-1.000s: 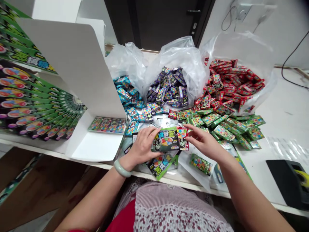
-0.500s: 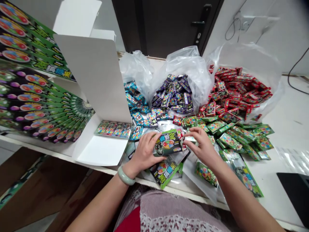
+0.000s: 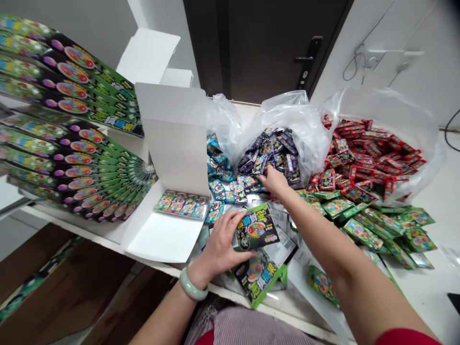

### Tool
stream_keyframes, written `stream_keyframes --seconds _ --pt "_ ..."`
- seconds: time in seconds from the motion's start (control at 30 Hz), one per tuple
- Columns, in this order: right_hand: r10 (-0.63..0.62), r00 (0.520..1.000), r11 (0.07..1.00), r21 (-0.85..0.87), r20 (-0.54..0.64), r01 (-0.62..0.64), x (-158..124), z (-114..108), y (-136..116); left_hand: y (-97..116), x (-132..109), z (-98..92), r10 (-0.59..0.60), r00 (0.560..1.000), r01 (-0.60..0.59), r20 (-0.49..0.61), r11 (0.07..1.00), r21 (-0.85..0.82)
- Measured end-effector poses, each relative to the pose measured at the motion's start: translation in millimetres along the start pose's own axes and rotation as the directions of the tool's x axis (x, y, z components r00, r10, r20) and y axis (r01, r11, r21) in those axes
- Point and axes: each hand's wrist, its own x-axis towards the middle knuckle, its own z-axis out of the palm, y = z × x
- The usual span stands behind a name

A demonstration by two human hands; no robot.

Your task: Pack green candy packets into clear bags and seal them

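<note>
The left hand [image 3: 220,245] is gripping a green-and-black pouch [image 3: 257,230] by its left edge, thumb lying across the printed front and fingers curling behind, and is holding it tilted just above the near edge of the table [image 3: 427,292]. A pale green bangle [image 3: 192,287] is sitting on that wrist. Directly beneath the pouch a second printed pouch [image 3: 257,277] is lying flat among clear sleeves. The right hand [image 3: 273,181] is reaching farther out, its fingertips [image 3: 261,175] touching the near edge of the purple packets [image 3: 270,152]; whether it is pinching one or only resting there cannot be told. Those packets are spilling from a clear plastic bag [image 3: 291,112]. Just to their left the blue packets [image 3: 217,163] are lying in a heap, and to their right the red packets [image 3: 366,151] are filling another bag, with the green packets [image 3: 362,229] spreading in front of them beside the right forearm. To the left of both hands an open white box [image 3: 172,143] is standing with its flap up, a row of small packets [image 3: 181,203] lying along its floor. Beyond it fanned display cards [image 3: 82,158] are piling up at the far left, and a dark door [image 3: 266,43] is showing behind the table.
</note>
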Motion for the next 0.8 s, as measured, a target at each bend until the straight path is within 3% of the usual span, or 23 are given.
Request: stream_keyframes --seconds 0.1,0.23,0.4,0.57,0.63,0.7,0.77,0.8 --pt "0.054 0.999 0.998 0.032 -0.005 -0.054 13.8 17.9 0.4 -4.2 -1.9 -1.6 -0.031 0.999 0.031 -0.018 1.000 0.000" --pt "0.076 0.995 0.980 0.178 0.070 -0.088 2.1 5.2 20.4 -10.7 -4.2 -5.7 -0.042 0.999 0.042 -0.023 0.999 -0.004" --pt "0.107 0.983 0.930 0.335 0.151 -0.152 -54.8 -20.6 53.1 -14.9 -3.4 -5.1 -0.047 0.997 0.049 -0.068 0.999 0.024" --pt "0.085 0.981 0.944 0.300 0.176 -0.136 -109.3 -29.6 72.4 -18.2 -3.7 0.0 -0.064 0.994 0.069 -0.084 0.996 0.052" --pt "-0.005 0.985 0.971 0.238 0.171 -0.036 -112.6 -36.1 70.8 -18.8 -4.1 0.0 -0.092 0.991 0.097 -0.102 0.994 0.044" --pt "-0.208 0.950 0.977 0.100 0.233 0.189 -104.5 -41.7 64.0 -17.5 -3.0 -0.8 -0.124 0.986 0.127 -0.115 0.992 0.016" --pt "-0.368 0.844 0.903 -0.067 0.389 0.425 -89.5 -42.6 54.4 -13.7 -0.3 -1.7 -0.151 0.983 0.149 -0.103 0.988 -0.032" --pt "-0.383 0.793 0.859 -0.134 0.473 0.495 -81.4 -41.1 49.7 -11.2 1.3 -2.0 -0.163 0.983 0.158 -0.089 0.986 -0.058"
